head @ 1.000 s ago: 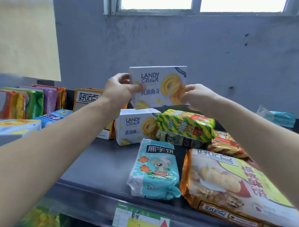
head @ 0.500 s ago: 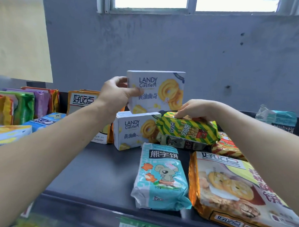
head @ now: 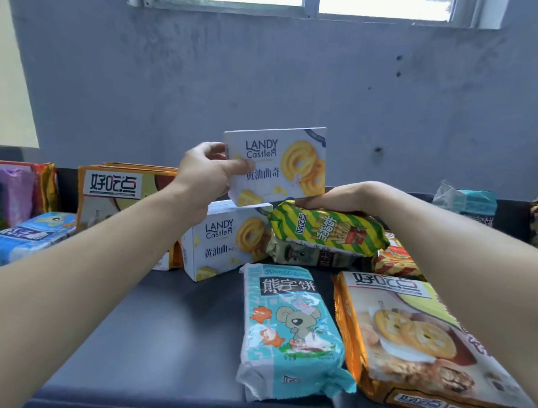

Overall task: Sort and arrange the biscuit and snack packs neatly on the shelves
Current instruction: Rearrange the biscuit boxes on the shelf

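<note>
My left hand grips the left edge of a white Landy Castle cookie box, holding it upright just above a second identical box that stands on the dark shelf. My right hand rests closed on the top edge of a green-and-yellow striped snack pack, which lies on a grey bear pack. A teal bear-biscuit pack and a large orange cookie bag lie flat at the front.
Orange boxes stand behind my left arm. Purple, green and blue packs fill the left side. A red-yellow pack and teal packs lie at the right. A grey wall rises behind the shelf.
My right hand let go of the cookie box and dropped onto the striped pack. My left hand alone now holds the box, slightly lower over the second box.
</note>
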### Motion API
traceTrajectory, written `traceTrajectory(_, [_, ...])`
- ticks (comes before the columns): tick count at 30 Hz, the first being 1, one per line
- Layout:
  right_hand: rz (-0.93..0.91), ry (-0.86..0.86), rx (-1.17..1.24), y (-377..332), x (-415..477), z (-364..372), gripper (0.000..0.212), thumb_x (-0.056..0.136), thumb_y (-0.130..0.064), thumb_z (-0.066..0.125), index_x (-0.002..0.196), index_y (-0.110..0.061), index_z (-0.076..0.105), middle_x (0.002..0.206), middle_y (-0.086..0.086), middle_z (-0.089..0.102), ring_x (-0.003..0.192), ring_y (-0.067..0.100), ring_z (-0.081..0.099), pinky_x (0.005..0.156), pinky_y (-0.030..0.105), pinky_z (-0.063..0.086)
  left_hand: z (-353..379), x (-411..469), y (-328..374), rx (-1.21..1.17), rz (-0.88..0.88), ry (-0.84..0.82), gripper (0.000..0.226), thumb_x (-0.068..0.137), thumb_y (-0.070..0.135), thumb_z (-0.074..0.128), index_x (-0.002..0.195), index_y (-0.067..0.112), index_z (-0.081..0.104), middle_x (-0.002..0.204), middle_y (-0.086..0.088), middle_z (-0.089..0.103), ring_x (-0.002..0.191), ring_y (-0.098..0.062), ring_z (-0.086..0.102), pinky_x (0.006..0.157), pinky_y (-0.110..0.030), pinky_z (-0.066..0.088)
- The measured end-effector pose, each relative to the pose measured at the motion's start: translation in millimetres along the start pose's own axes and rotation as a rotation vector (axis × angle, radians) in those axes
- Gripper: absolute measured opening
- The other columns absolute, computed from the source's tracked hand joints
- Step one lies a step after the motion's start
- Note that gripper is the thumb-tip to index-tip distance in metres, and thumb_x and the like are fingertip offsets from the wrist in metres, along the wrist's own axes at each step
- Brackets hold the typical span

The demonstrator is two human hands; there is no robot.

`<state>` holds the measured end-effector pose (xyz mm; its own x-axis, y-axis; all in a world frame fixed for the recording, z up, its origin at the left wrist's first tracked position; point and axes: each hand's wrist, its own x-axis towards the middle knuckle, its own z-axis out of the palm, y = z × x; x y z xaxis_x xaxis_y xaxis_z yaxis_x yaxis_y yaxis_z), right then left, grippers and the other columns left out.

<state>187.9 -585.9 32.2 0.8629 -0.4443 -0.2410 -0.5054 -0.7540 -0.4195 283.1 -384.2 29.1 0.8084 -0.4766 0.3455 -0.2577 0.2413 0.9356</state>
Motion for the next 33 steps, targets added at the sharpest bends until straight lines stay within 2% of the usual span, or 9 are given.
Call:
traceTrajectory(7, [0.0,0.009,-0.009,-3.8,0.0,0.3,0.065,0.08,-0.073,0.046,0.138,-0.044,0.038,0.135,-0.004,0.055,0.113,0.025,0.06,0.102,0.043,0.045,4.0,2.5,-3.4,-0.03,-0.023,0.008,0.048,0.077,0.006,0.074,0.12,0.009,0.053,0.117,-0.011,0.066,0.094,-0.025,0.07,0.074,-0.034,0.059])
traceTrajectory(10, [0.06,-0.044,-0.05,-3.8,-6.7,0.4,0.078,0.068,-0.081,0.052,0.133,-0.037,0.048,0.126,0.0,0.062,0.108,0.028,0.064,0.101,0.047,0.047,4.5,1.8,-2.9,-0.047,-0.016,0.013,0.047,0.077,0.006,0.074,0.12,0.009,0.053,0.116,-0.01,0.066,0.088,-0.021,0.07,0.063,-0.026,0.06])
traceTrajectory(16, [0.118,-0.143,-0.098,-8.7,-47.2,5.6,0.069,0.072,-0.08,0.045,0.1,-0.023,0.07,0.108,0.005,0.073,0.1,0.026,0.069,0.098,0.043,0.05,18.0,0.5,-0.2,-0.043,-0.027,-0.011,0.046,0.078,0.006,0.073,0.12,0.009,0.053,0.108,-0.005,0.067,0.074,-0.012,0.067,0.043,-0.012,0.049])
traceTrajectory(22, [0.152,-0.069,-0.203,-7.8,-74.7,11.6,0.078,0.066,-0.084,0.045,0.106,-0.021,0.067,0.106,0.002,0.072,0.096,0.022,0.07,0.093,0.037,0.053,38.7,0.7,-6.7,-0.013,-0.071,-0.102,0.045,0.077,0.003,0.073,0.117,0.005,0.054,0.11,-0.01,0.068,0.077,-0.02,0.069,0.054,-0.027,0.06])
traceTrajectory(25, [0.102,-0.054,-0.171,-6.3,-80.6,13.0,0.061,0.073,-0.08,0.045,0.101,-0.03,0.064,0.096,-0.006,0.07,0.088,0.015,0.069,0.082,0.031,0.054,47.3,5.2,-8.6,0.061,-0.089,-0.15,0.032,0.077,0.001,0.072,0.104,0.007,0.057,0.106,-0.012,0.068,0.074,-0.021,0.068,0.059,-0.032,0.06])
traceTrajectory(27, [0.07,-0.067,-0.124,-3.6,-82.8,12.8,0.042,0.079,-0.073,0.046,0.083,-0.034,0.059,0.084,-0.011,0.068,0.079,0.01,0.067,0.074,0.027,0.053,52.4,8.6,-8.2,0.104,-0.111,-0.183,0.026,0.077,0.0,0.071,0.097,0.009,0.058,0.099,-0.012,0.068,0.066,-0.018,0.068,0.053,-0.029,0.058])
traceTrajectory(28, [0.058,-0.068,-0.091,-0.7,-83.0,12.0,0.041,0.079,-0.072,0.047,0.082,-0.033,0.059,0.089,-0.01,0.069,0.082,0.011,0.068,0.078,0.029,0.055,54.9,10.2,-8.0,0.129,-0.123,-0.201,0.025,0.078,0.0,0.071,0.098,0.008,0.058,0.096,-0.012,0.068,0.061,-0.016,0.068,0.05,-0.027,0.057])
traceTrajectory(31, [0.043,0.05,-0.028,12.9,-81.0,2.1,0.063,0.068,-0.077,0.055,0.1,-0.023,0.063,0.11,-0.002,0.068,0.095,0.016,0.068,0.093,0.035,0.053,61.5,14.3,-9.4,0.221,-0.148,-0.252,0.017,0.08,-0.002,0.068,0.086,0.009,0.057,0.091,-0.011,0.068,0.056,-0.015,0.068,0.052,-0.028,0.057])
traceTrajectory(33, [0.067,0.238,0.023,26.6,-72.7,-8.2,0.061,0.074,-0.066,0.063,0.099,-0.011,0.067,0.096,0.001,0.07,0.083,0.017,0.068,0.083,0.032,0.056,65.5,18.3,-12.5,0.251,-0.165,-0.265,0.018,0.081,-0.005,0.065,0.086,0.009,0.055,0.099,-0.014,0.068,0.068,-0.021,0.067,0.057,-0.032,0.057])
